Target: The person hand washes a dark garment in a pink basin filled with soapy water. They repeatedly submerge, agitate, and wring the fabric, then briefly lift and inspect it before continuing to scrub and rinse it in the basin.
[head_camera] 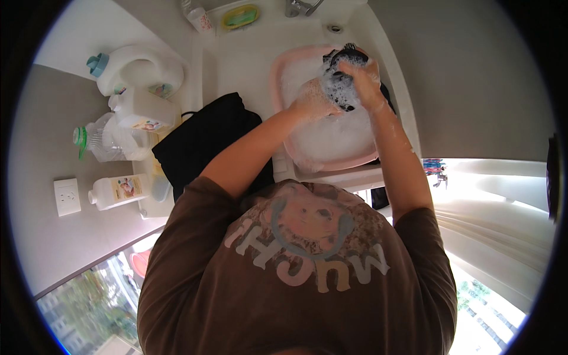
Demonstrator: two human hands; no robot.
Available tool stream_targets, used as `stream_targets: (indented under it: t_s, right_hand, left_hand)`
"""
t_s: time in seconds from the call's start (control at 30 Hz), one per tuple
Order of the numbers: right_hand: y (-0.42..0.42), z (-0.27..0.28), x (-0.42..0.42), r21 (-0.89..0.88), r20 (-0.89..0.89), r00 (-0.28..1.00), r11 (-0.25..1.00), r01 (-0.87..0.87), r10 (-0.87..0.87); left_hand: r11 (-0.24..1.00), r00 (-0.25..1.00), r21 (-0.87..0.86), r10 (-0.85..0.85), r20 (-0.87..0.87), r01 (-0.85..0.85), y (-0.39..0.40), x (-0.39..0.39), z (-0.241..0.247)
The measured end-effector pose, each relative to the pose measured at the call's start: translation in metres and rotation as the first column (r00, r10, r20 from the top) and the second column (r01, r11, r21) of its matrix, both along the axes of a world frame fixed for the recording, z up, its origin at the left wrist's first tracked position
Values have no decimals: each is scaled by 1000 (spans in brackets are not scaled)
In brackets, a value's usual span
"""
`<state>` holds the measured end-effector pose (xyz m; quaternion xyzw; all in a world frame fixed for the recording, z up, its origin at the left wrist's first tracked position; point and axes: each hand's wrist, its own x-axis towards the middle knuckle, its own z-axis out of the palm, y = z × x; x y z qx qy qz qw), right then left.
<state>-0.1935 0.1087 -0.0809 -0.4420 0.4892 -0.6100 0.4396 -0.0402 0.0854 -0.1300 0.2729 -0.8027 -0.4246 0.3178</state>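
Note:
In the head view a pink plastic basin (278, 84) full of white suds stands in a white sink. Over its far right part my right hand (364, 82) grips a sudsy black cloth (341, 77), which has what looks like a fringe or bristles at its top end. My left hand (314, 101), covered in foam, is against the lower left side of the same cloth; its fingers are largely hidden by suds, so its hold is unclear. Dark fabric shows between the basin and the sink's right wall.
A folded black fabric (213, 137) lies on the sink's left edge. Left of it are several plastic bottles, among them a large white jug (133, 69) and a clear bottle (117, 137). A yellow soap dish (240, 17) and a metal faucet (303, 7) are at the far side.

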Motion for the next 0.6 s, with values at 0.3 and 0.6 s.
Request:
stream_targets:
  t_s: [0.3, 0.6]
  right_hand:
    - [-15, -31, -27, -4, 380, 865, 935, -354, 328]
    - [13, -6, -38, 241, 284, 956, 960, -143, 71]
  left_hand:
    - [200, 957, 940, -147, -251, 277, 13, 1, 10]
    - [661, 904, 703, -424, 61, 263, 12, 9, 39]
